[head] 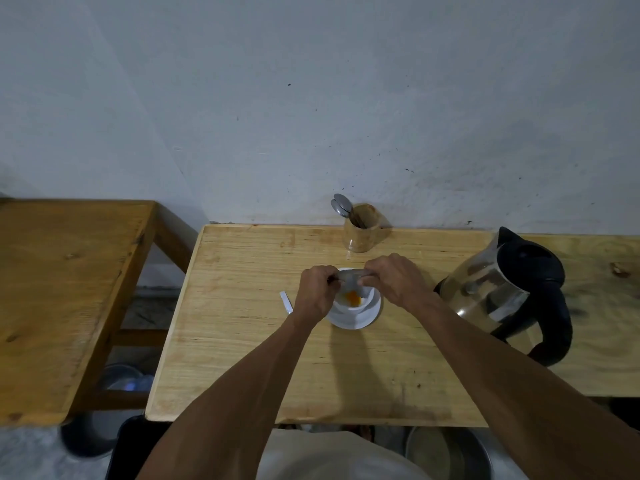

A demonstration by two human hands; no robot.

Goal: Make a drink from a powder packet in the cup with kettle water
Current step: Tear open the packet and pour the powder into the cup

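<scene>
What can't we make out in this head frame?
- Packet: held by left hand and right hand over the cup; fingers cover most of it, print unreadable, remaining powder unknowable.
- Cup: left hand hides its left rim; only an orange patch shows inside.
- Kettle: lid shut, water level hidden.
- Holder: spoon handles hidden inside; count unclear.
- Items under the tables: dim, cut off by tabletops and the frame's bottom edge.

The packet (pixel 349 277) is blurred between both hands, which hide much of the cup (pixel 356 310).
</scene>
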